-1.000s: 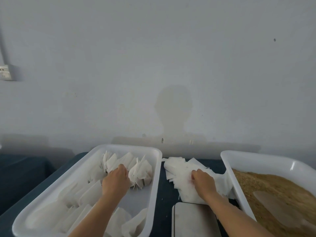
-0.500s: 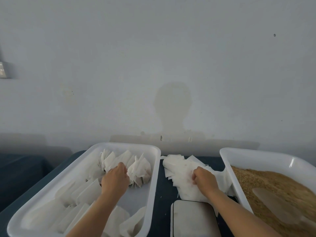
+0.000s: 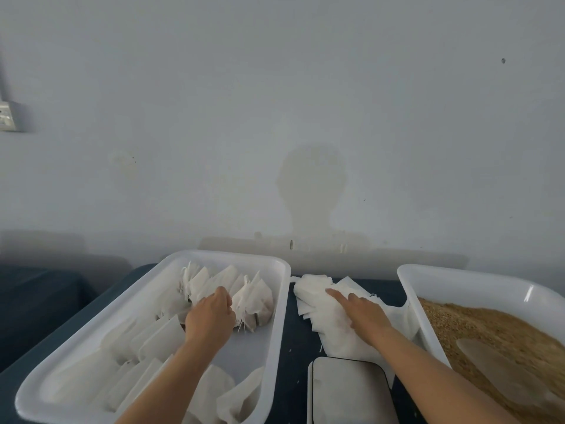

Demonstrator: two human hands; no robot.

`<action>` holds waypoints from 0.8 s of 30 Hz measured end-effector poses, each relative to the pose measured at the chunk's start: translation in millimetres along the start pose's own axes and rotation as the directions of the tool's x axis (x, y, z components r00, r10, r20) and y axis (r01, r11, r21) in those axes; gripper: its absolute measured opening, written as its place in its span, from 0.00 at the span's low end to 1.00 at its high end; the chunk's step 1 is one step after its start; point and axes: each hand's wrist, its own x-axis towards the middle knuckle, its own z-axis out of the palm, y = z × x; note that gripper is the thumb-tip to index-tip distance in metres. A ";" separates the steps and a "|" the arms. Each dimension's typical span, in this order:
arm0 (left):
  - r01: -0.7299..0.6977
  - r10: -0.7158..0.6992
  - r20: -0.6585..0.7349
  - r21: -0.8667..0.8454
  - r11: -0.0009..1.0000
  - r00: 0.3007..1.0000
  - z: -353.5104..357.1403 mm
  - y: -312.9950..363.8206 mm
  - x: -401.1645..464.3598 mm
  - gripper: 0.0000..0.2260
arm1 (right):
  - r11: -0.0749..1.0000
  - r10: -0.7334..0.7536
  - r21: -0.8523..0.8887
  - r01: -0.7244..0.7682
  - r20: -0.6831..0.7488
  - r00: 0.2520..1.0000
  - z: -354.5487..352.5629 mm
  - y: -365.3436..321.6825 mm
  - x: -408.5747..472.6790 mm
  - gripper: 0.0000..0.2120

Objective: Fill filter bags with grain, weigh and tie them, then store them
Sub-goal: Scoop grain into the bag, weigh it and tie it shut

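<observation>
Filled white paper filter bags (image 3: 253, 301), tied at the top with loose threads, stand upright in a white plastic tray (image 3: 282, 313), touching the left hand (image 3: 211, 316). Flat empty white filter bags (image 3: 318, 296) lie fanned in a pile under the right hand (image 3: 365, 313). Tan grain (image 3: 477, 328) fills the white tray right of that hand

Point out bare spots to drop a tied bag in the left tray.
Bare floor in the left tray lies between the left hand and the right wall, near the standing bags. The left half is packed with flat bags. The right hand covers the empty-bag pile.
</observation>
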 end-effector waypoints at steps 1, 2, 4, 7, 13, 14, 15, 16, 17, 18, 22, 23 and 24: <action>-0.001 0.001 0.002 0.000 1.000 1.000 0.0 0.1 0.0 0.04 | 0.999 -0.022 -0.036 0.022 0.008 1.000 -2.2 -0.9 1.6 0.34; -0.001 0.001 0.003 0.001 1.000 1.000 0.2 -0.1 0.1 0.04 | 0.997 -0.038 -0.069 0.039 0.011 0.999 -3.4 -1.0 3.3 0.30; -0.002 0.002 0.002 0.009 1.000 1.000 0.8 -0.8 0.1 0.04 | 0.993 -0.050 -0.103 0.053 0.033 0.998 -5.8 0.4 5.2 0.22; -0.016 0.016 -0.005 0.017 1.000 1.000 0.6 -0.7 0.3 0.03 | 1.000 -0.016 0.002 0.016 0.021 1.000 -11.6 5.2 5.7 0.11; -0.184 0.180 -0.098 -0.042 0.982 0.979 -9.9 17.9 -1.6 0.02 | 0.884 0.128 0.467 -0.028 -0.184 0.975 -49.2 25.3 -4.0 0.10; -0.231 0.223 -0.112 -0.063 0.971 0.968 -11.2 26.2 -3.0 0.02 | 0.840 0.163 0.543 -0.025 -0.208 0.964 -56.3 30.8 -6.4 0.10; -0.271 0.260 -0.116 -0.090 0.958 0.958 -11.8 36.7 -5.1 0.02 | 0.792 0.198 0.610 -0.028 -0.214 0.957 -63.0 37.0 -9.7 0.11; -0.301 0.289 -0.108 -0.124 0.945 0.951 -11.5 49.2 -7.9 0.03 | 0.736 0.235 0.676 -0.037 -0.204 0.950 -69.4 43.1 -13.4 0.11; -0.319 0.308 -0.086 -0.174 0.932 0.947 -10.5 63.3 -10.9 0.03 | 0.669 0.276 0.741 -0.052 -0.184 0.943 -74.6 49.2 -18.2 0.11; -0.323 0.320 -0.052 -0.242 0.915 0.946 -9.1 79.0 -14.5 0.03 | 0.597 0.317 0.799 -0.068 -0.157 0.935 -78.9 55.3 -23.6 0.12; -0.288 0.395 0.107 -0.519 0.805 0.912 8.2 148.8 -32.7 0.04 | 0.299 0.407 0.948 -0.112 -0.020 0.913 -92.7 80.7 -54.0 0.05; -0.263 0.414 0.148 -0.575 0.775 0.898 15.2 165.5 -37.9 0.04 | 0.217 0.415 0.969 -0.122 0.022 0.909 -95.8 87.4 -64.0 0.03; -0.234 0.432 0.185 -0.623 0.746 0.883 23.1 181.4 -43.6 0.05 | 0.140 0.420 0.981 -0.136 0.066 0.905 -98.4 94.6 -74.4 0.02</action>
